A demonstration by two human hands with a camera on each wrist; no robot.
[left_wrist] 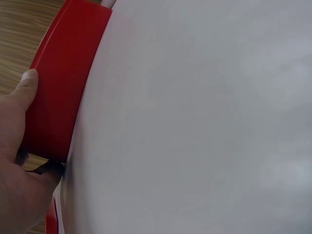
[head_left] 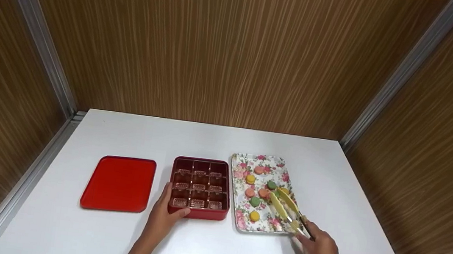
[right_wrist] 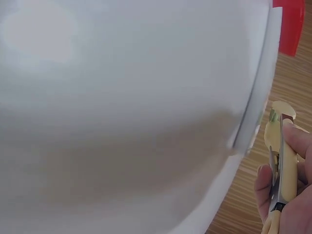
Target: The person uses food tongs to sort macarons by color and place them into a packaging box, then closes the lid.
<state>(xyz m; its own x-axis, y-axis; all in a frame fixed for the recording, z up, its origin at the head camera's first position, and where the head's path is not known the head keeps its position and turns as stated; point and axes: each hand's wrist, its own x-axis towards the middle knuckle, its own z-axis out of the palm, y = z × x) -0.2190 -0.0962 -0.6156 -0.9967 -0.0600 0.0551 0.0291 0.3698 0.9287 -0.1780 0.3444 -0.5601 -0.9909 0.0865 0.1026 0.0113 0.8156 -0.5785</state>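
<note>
Well, in the head view my left hand (head_left: 164, 218) grips the box (head_left: 208, 215) beside the tray (head_left: 248, 159); my right hand (head_left: 322, 247) holds parted tongs (head_left: 280, 207) among its crowded cookies (head_left: 254, 216), risking knocks; left wrist: uneven pressure might tilt the box; right wrist: oversqueezing could crush a cookie

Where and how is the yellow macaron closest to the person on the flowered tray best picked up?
Probably by pinching the yellow macaron across its left and right edges with the tongs, coming from above and the right. Its outline is round, the green macaron sits farther back, leaving both sides free, and the tongs are already to its right.
</note>
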